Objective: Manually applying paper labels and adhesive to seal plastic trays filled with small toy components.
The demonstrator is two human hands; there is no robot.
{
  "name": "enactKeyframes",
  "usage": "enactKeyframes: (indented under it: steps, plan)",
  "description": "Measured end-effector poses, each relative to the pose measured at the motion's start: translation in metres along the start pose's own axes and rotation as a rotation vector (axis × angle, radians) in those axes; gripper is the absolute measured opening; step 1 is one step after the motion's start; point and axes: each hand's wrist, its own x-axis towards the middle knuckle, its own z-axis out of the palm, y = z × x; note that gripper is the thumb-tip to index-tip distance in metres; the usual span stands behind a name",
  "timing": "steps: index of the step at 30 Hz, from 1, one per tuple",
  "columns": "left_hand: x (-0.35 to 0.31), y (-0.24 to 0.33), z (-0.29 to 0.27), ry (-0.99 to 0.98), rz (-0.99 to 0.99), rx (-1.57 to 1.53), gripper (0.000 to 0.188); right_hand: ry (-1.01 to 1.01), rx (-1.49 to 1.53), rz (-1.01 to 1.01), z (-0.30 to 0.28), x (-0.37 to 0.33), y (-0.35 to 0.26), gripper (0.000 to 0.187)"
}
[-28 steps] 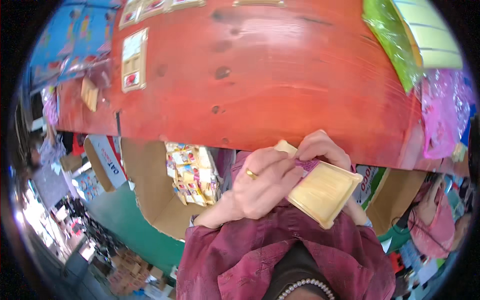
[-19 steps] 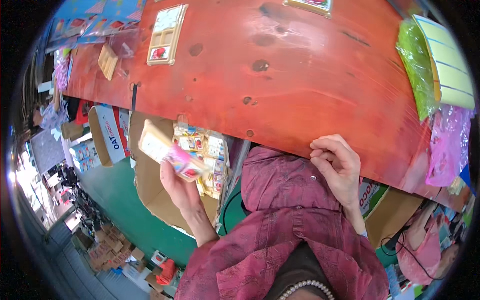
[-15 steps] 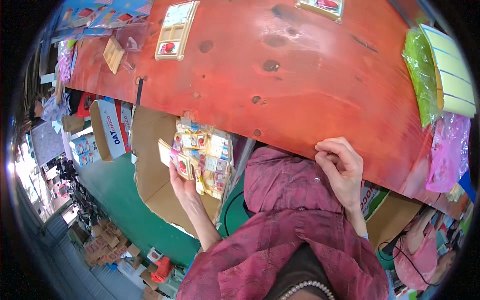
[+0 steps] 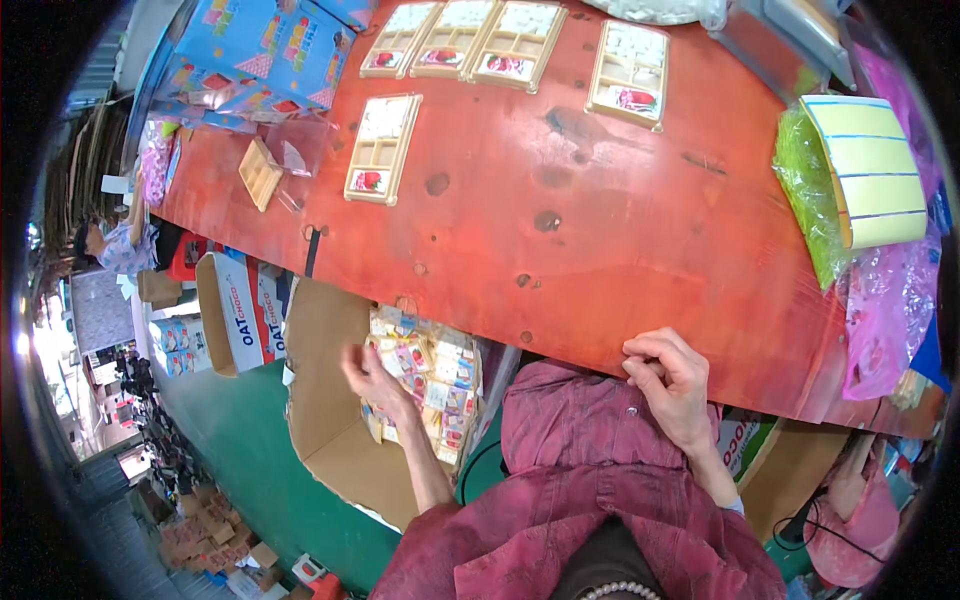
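Both hands empty, seemingly; left hand (image 4: pixel 372 378) over half-hidden packets (image 4: pixel 430 380).

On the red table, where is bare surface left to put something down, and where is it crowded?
The red table is bare across its middle and near edge, between the single compartment tray on the left, the yellow label roll on the right and the right hand at the edge. The far edge is crowded with a row of trays and blue boxes.
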Motion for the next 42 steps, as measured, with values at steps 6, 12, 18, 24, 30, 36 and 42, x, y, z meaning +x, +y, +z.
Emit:
enactKeyframes:
  steps: [6,12,18,24,30,36,42]
  plan:
    - [0.063,0.139,0.063,-0.274,0.749,0.315,0.031,-0.005,-0.043,-0.095,0.003,0.000,0.006,0.013]
    - [0.101,0.140,0.144,-0.538,1.009,0.573,0.048,0.024,0.010,-0.157,-0.004,-0.002,0.010,0.013]
    - [0.046,0.150,0.148,-0.676,1.034,0.665,0.053,-0.081,0.061,-0.192,-0.018,-0.001,0.006,0.010]
    - [-0.040,0.169,0.140,-0.755,1.064,0.655,0.059,-0.092,-0.028,-0.192,-0.046,0.000,-0.003,0.010]
    - [-0.068,0.175,0.149,-0.710,0.981,0.619,0.065,0.556,-0.699,-0.344,-0.110,0.018,-0.031,0.023]
    - [-0.083,0.185,0.150,-0.655,0.967,0.582,0.063,0.773,-1.344,-0.356,-0.173,0.054,-0.024,0.041]
    - [-0.075,0.178,0.145,-0.623,0.962,0.361,0.048,0.793,-1.361,-0.385,-0.194,0.074,-0.016,0.037]
